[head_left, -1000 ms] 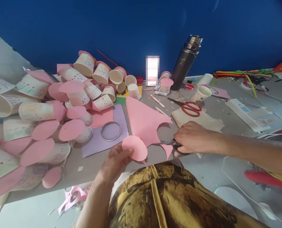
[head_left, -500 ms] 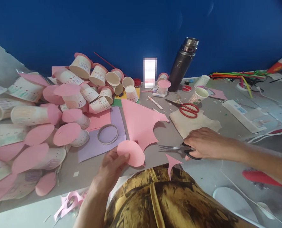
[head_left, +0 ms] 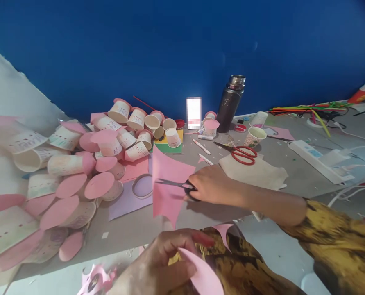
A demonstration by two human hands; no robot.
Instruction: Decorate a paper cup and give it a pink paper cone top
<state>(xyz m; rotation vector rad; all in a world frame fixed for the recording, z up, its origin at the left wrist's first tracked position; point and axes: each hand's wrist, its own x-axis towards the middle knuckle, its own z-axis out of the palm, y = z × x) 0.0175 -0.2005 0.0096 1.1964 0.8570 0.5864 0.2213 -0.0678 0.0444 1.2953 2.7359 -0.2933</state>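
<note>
My left hand (head_left: 157, 262) is low and close to my body, its fingers pinched on a cut pink paper circle (head_left: 202, 276). My right hand (head_left: 209, 185) reaches left over the table and grips black-handled scissors (head_left: 173, 183). Their blades point left and lie across a pink paper sheet (head_left: 166, 196), which stands partly lifted off the table. A small pink offcut (head_left: 223, 230) lies on my lap.
A heap of paper cups with pink discs (head_left: 87, 164) fills the left side. Nearby lie a tape ring (head_left: 142, 186) on a purple sheet (head_left: 127, 203), red scissors (head_left: 243, 155) on a beige cloth (head_left: 259, 172), a steel flask (head_left: 230, 104), a power strip (head_left: 319, 159) and pipe cleaners (head_left: 305, 108).
My left hand drew the pink circle back toward my body. My right hand carried the scissors left onto the pink sheet, which has tilted up. The view has tipped upward.
</note>
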